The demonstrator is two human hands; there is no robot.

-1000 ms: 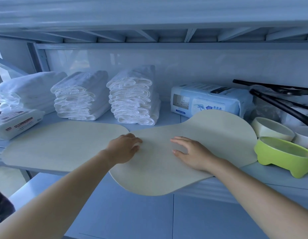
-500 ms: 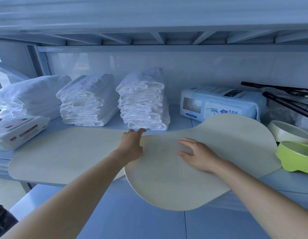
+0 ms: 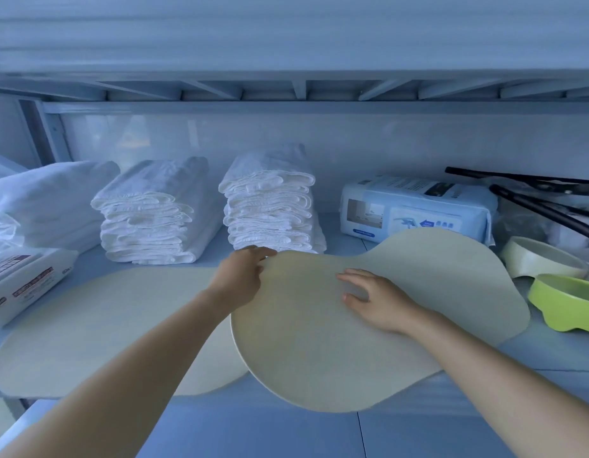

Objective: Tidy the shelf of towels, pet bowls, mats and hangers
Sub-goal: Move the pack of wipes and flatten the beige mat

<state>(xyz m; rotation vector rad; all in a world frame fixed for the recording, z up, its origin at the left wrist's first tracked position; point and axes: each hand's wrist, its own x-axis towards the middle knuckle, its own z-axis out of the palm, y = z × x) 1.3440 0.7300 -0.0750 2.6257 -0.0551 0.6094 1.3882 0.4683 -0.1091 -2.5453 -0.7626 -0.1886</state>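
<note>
Cream mats (image 3: 369,342), white towels (image 3: 270,206), lime-green bowl (image 3: 567,305), seemingly black hangers (image 3: 547,209).

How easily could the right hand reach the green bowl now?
Likely yes, easily: the right hand rests flat on the upper mat, and the green bowl sits unobstructed to its right.

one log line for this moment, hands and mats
left hand: grips edge of right mat | right hand: flat on same mat | left mat: partly under it
</note>
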